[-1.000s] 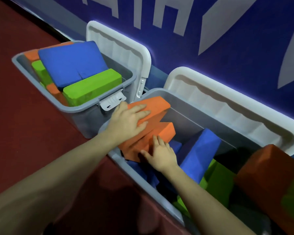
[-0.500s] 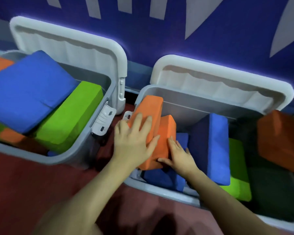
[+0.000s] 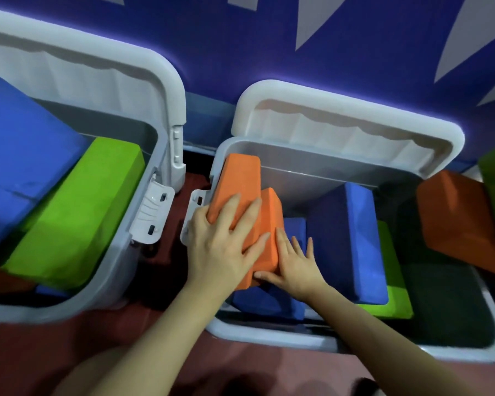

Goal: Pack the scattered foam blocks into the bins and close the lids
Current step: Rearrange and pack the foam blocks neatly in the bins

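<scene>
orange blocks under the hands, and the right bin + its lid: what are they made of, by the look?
Orange blocks: probably dense foam, matte, finely grained faces, soft rounded edges, no shine. The left hand and right hand press them flat-fingered, with no visible dent.
Right bin: likely moulded plastic, smooth grey wall with a slight sheen and a rolled rim.
Its lid: also plastic by the look, paler, with moulded ribs inside.
</scene>
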Action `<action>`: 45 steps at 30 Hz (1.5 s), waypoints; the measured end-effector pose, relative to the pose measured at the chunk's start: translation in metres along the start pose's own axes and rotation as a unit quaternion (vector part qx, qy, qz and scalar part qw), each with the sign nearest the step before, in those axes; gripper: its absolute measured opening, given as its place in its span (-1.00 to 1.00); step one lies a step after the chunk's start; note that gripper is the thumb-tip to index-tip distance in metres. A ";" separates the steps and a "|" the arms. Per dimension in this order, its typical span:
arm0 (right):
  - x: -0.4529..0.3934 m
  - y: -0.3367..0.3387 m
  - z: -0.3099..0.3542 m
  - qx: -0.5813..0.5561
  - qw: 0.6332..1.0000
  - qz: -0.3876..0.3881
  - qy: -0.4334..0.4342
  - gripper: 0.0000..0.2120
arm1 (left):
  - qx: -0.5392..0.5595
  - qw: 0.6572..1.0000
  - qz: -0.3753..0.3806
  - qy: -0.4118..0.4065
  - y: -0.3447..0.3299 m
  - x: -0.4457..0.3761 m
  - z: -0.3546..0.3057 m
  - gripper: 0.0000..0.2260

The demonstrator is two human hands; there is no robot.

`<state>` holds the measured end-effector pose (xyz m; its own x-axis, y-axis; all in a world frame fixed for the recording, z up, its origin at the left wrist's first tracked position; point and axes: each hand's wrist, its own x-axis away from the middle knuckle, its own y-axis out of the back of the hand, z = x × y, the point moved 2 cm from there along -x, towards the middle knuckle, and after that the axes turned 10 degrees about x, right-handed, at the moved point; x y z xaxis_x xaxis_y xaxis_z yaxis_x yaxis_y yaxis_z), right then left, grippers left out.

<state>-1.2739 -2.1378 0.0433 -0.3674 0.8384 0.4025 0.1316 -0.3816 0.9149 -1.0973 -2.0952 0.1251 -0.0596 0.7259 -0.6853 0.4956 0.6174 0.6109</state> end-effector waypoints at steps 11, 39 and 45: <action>0.005 0.009 -0.002 -0.296 0.949 -0.098 0.046 -0.09 | 0.037 0.998 -0.056 0.016 0.007 -0.013 -0.003 -0.55; 0.026 0.048 0.006 -0.165 0.968 -0.174 0.073 -0.19 | 0.179 0.976 -0.089 -0.083 0.046 -0.035 -0.020 -0.64; 0.052 0.101 -0.022 -0.155 0.955 -0.242 0.075 -0.19 | 0.148 0.974 -0.096 -0.139 0.057 -0.073 -0.047 -0.65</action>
<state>-1.2999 -2.1412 0.1564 -0.4474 0.8893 -0.0945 -0.3570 -0.0807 0.9306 -1.1050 -2.0991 0.2289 0.0401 0.4705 -0.8815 0.7295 0.5890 0.3476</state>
